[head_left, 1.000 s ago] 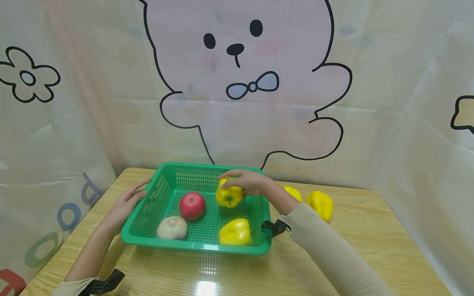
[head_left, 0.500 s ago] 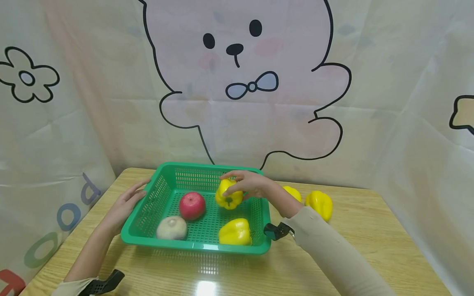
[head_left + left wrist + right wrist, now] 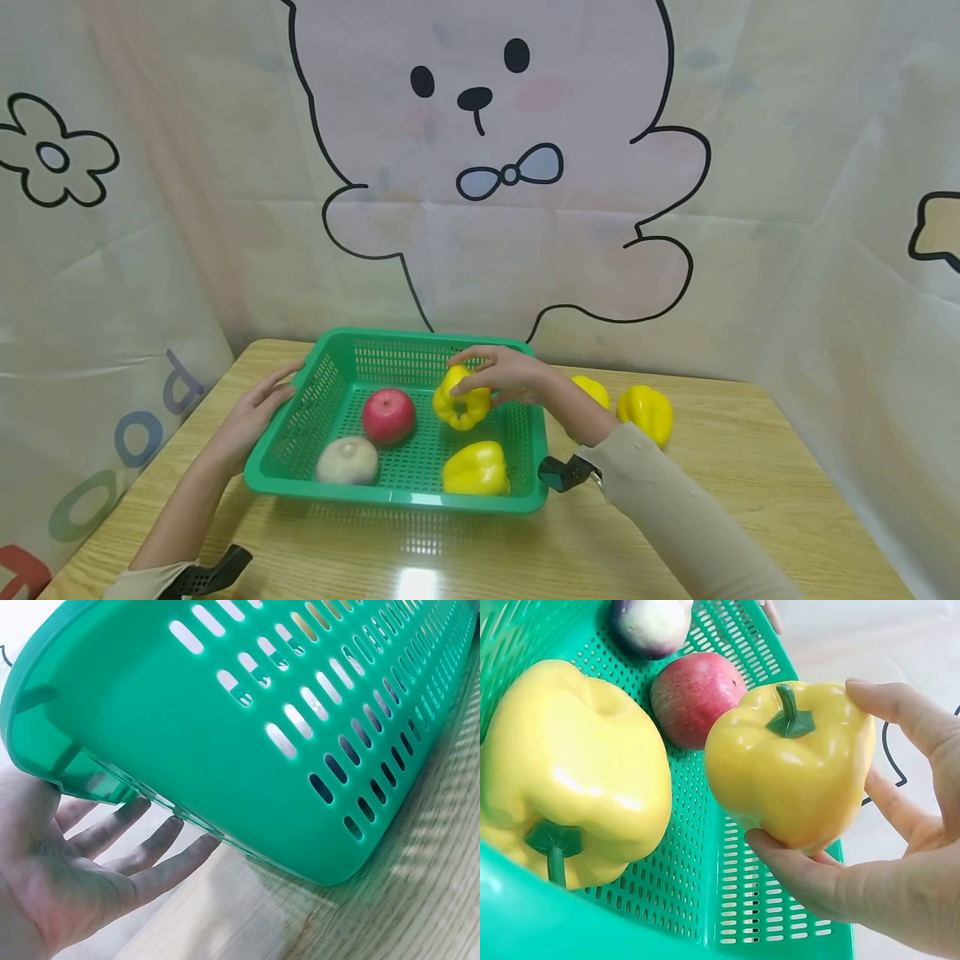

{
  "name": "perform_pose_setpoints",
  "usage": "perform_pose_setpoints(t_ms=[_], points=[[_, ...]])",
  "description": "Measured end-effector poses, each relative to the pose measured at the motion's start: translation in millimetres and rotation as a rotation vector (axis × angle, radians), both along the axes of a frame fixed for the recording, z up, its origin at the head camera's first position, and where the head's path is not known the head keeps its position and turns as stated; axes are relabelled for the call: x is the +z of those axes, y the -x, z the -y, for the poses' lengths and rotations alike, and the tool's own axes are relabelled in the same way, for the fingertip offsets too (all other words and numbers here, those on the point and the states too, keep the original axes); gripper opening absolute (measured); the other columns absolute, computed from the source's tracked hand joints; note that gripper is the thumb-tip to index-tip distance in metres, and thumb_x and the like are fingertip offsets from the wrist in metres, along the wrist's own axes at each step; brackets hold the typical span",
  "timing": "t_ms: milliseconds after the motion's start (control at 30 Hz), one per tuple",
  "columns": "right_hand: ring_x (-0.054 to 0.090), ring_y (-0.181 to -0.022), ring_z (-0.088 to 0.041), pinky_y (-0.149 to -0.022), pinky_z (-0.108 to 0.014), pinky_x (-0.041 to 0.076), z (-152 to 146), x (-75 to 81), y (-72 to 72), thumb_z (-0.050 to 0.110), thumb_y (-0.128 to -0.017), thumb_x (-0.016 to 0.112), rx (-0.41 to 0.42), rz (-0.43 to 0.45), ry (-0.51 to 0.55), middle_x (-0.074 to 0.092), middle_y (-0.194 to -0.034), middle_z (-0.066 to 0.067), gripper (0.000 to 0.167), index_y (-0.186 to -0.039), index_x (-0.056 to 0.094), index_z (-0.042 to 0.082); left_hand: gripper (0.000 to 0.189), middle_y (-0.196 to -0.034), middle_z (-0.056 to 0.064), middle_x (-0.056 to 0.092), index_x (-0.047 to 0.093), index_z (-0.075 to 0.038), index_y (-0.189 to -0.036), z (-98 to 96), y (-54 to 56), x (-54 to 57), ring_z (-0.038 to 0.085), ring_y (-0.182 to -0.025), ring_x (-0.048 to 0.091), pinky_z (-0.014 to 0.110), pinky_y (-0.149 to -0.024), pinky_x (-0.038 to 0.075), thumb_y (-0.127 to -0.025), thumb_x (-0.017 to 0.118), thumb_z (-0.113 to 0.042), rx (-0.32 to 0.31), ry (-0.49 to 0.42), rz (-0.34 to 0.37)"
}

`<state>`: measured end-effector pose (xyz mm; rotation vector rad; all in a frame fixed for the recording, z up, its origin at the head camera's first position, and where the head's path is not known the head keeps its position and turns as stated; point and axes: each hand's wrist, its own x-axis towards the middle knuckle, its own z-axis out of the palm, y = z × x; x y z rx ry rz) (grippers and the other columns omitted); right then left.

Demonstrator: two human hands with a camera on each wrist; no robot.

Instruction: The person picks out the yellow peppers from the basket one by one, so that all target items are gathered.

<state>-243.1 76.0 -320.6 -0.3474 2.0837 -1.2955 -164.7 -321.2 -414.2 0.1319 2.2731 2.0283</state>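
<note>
My right hand (image 3: 513, 373) grips a yellow bell pepper (image 3: 462, 402) with thumb and fingers over the back right of a green basket (image 3: 390, 497). In the right wrist view the held pepper (image 3: 795, 772) has its green stem up, fingers along one side and the thumb below. Another yellow bell pepper (image 3: 476, 470) lies in the basket's front right corner. Left of it are a red round fruit (image 3: 388, 417) and a white-and-purple turnip-like vegetable (image 3: 348, 461). My left hand (image 3: 251, 421) touches the basket's left side; in the left wrist view its fingers (image 3: 161, 844) reach out along the outer wall.
Two more yellow bell peppers lie on the wooden table (image 3: 750, 483) right of the basket; one pepper (image 3: 647, 414) shows fully, the other pepper (image 3: 592, 390) is partly behind my right forearm. A cloth backdrop (image 3: 480, 275) with a bear drawing hangs behind the table's back edge.
The held bell pepper has tipped and shifted slightly down toward the basket's front, my right hand keeping its grip. My left hand and the basket stay in place.
</note>
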Motion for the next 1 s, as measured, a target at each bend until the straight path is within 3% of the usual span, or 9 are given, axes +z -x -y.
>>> perform_pose_setpoints(t_ms=[233,500,733,1000], points=[[0.060,-0.130,-0.032,-0.111,-0.058,0.048,-2,-3.0,-0.9,0.018,-0.095,0.079,-0.019,0.003,0.014,0.062,-0.142,-0.015,0.058,-0.149,0.058,0.011,0.054,-0.118,-0.017,0.067,0.031,-0.017,-0.166,0.6,0.1,0.1,0.011,-0.095,0.071,0.034,-0.076,0.063,-0.116,0.044,-0.033,-0.009,-0.004,-0.004],[0.059,-0.131,-0.032,-0.116,-0.060,0.043,-4,-8.9,-1.5,0.019,-0.095,0.078,-0.028,0.015,0.037,0.053,-0.150,-0.014,0.057,-0.148,0.058,0.009,0.056,-0.118,-0.019,0.066,0.029,-0.015,-0.166,0.8,0.5,0.5,0.010,-0.096,0.071,0.034,-0.077,0.063,-0.116,0.044,-0.034,0.001,0.013,0.005],[0.060,-0.130,-0.032,-0.116,-0.062,0.042,-6,-8.4,-4.5,0.018,-0.096,0.076,-0.042,0.011,0.061,0.056,-0.147,-0.015,0.054,-0.146,0.059,0.010,0.054,-0.118,-0.018,0.066,0.030,-0.017,-0.166,1.6,0.6,-1.0,0.011,-0.095,0.071,0.034,-0.076,0.063,-0.116,0.044,-0.033,-0.007,-0.003,-0.002],[0.049,-0.142,-0.040,-0.115,-0.063,0.042,-11,-8.4,-5.3,0.019,-0.098,0.074,-0.069,0.005,0.085,0.040,-0.160,-0.023,0.054,-0.148,0.057,0.007,0.056,-0.117,-0.018,0.067,0.029,-0.014,-0.166,1.2,1.0,-0.7,0.011,-0.094,0.071,0.034,-0.075,0.063,-0.116,0.044,-0.034,0.000,-0.001,0.005]])
